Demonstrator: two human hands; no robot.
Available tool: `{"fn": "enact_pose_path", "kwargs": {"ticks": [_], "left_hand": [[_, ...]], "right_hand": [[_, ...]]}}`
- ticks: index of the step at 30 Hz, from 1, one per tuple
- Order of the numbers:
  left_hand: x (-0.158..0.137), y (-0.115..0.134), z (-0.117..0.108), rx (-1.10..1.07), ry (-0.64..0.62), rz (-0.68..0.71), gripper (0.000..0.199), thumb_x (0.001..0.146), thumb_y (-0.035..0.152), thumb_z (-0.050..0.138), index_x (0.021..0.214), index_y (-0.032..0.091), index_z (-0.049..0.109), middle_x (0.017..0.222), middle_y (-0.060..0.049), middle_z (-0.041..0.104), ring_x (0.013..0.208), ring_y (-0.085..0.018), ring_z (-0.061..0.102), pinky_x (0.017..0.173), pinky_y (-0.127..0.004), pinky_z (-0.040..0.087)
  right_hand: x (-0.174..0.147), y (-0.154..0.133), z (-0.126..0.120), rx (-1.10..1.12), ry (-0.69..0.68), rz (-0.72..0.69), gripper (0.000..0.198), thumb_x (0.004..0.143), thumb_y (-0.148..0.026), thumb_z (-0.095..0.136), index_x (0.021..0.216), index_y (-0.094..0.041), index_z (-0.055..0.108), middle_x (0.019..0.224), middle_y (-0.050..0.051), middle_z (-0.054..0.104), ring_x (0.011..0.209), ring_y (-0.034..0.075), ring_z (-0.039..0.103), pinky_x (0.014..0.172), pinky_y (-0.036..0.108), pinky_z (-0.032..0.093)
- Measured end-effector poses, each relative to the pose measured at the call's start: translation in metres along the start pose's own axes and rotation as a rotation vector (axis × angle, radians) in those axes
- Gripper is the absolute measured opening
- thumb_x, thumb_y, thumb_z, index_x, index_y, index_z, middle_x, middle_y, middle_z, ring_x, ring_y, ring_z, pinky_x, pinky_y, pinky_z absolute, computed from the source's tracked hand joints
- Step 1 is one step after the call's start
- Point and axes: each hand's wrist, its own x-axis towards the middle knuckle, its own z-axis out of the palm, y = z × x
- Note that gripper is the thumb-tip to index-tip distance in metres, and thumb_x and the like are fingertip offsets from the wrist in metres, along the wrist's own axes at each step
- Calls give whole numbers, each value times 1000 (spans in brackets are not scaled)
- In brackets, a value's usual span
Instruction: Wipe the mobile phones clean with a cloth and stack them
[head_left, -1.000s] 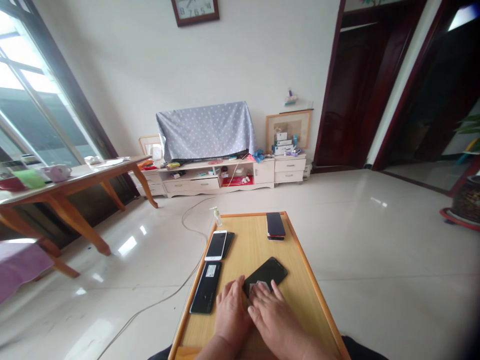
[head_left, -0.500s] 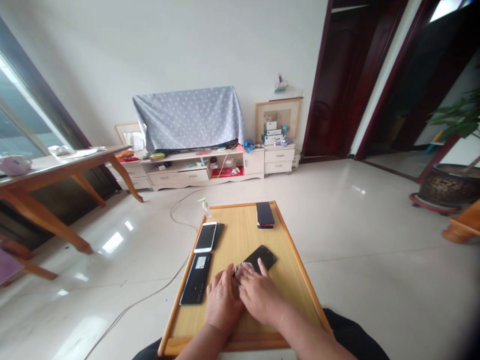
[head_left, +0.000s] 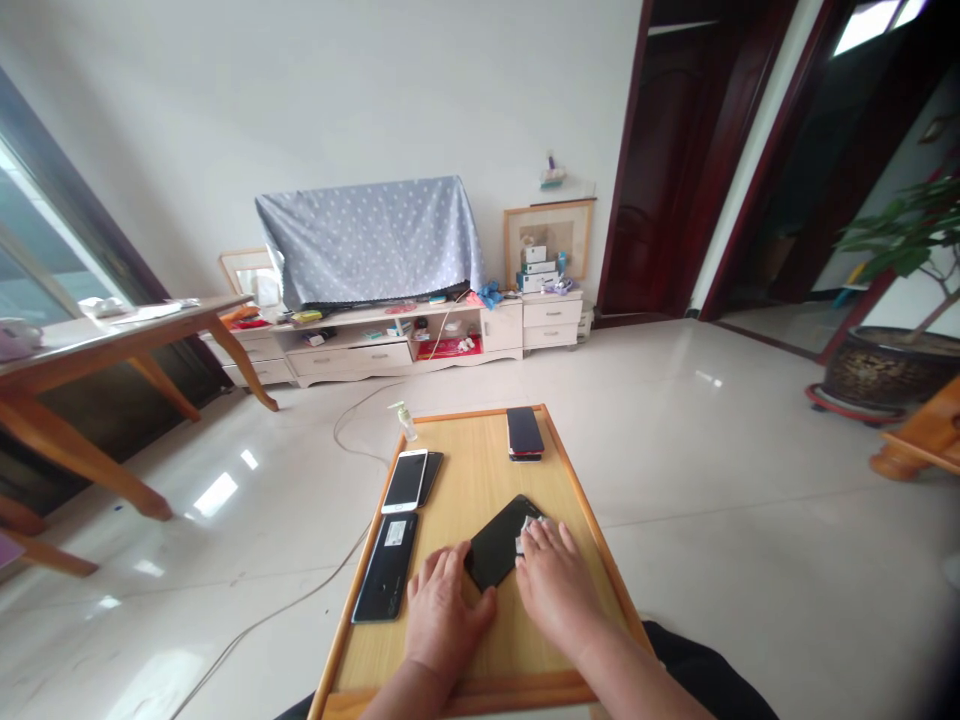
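Observation:
A black phone point(head_left: 499, 548) lies slantwise on the wooden tray table point(head_left: 469, 440), its dark glossy face up. My left hand point(head_left: 444, 605) steadies its near left corner between fingers and thumb. At the phone's right edge, my right hand point(head_left: 551, 575) presses a crumpled greyish cloth point(head_left: 525, 530) under its fingertips. Most of the cloth is hidden by those fingers. Left of my hands lies another phone point(head_left: 384, 570), back up, with a white label. Beyond it a white phone point(head_left: 406, 481) partly overlaps a dark phone point(head_left: 431, 478).
Stacked phones point(head_left: 524, 433) lie at the table's far right corner. A small clear pump bottle point(head_left: 406, 420) stands at the far left corner. A cable point(head_left: 300, 582) runs over the floor on the left. Farther off is a low white cabinet point(head_left: 352, 358).
My right hand has slid right with the cloth, from the phone's near left part to its right edge. More of the screen shows now. My left hand stays by the near corner.

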Motion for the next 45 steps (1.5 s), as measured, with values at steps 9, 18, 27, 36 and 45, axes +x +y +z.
{"fn": "enact_pose_path", "kwargs": {"ticks": [9, 18, 27, 36, 45], "left_hand": [[-2, 6, 1, 65, 0, 44, 54, 81, 39, 58, 134, 28, 58, 144, -6, 56, 138, -27, 41, 109, -43, 33], [-4, 4, 3, 73, 8, 40, 59, 78, 42, 61, 136, 28, 56, 144, -6, 56, 139, -28, 41, 110, -43, 33], [-5, -7, 7, 34, 2, 134, 58, 88, 47, 53, 140, 21, 54, 142, -12, 58, 135, -29, 49, 111, -44, 39], [-4, -10, 12, 49, 13, 213, 57, 87, 50, 54, 133, 17, 59, 139, -14, 60, 131, -30, 52, 111, -46, 41], [-7, -5, 8, 79, 30, 218, 52, 87, 51, 56, 128, 20, 64, 136, -13, 62, 128, -31, 54, 105, -48, 45]], "right_hand": [[16, 24, -10, 132, 58, 33, 43, 97, -27, 42, 134, -18, 63, 146, 9, 54, 139, 24, 44, 119, 39, 26], [31, 39, -11, 240, 155, 107, 39, 91, -22, 45, 124, -21, 67, 130, 7, 66, 121, 22, 59, 104, 31, 43], [38, 47, -7, 509, 256, 225, 33, 89, -24, 42, 108, -22, 70, 111, 8, 71, 100, 21, 67, 85, 28, 51], [17, 15, -17, 345, 249, 114, 28, 93, -27, 46, 109, -25, 69, 110, 7, 68, 100, 22, 64, 86, 29, 47], [13, 8, -16, 138, 211, 29, 22, 95, -22, 48, 91, -25, 68, 98, 6, 64, 93, 22, 58, 79, 30, 40]]}}
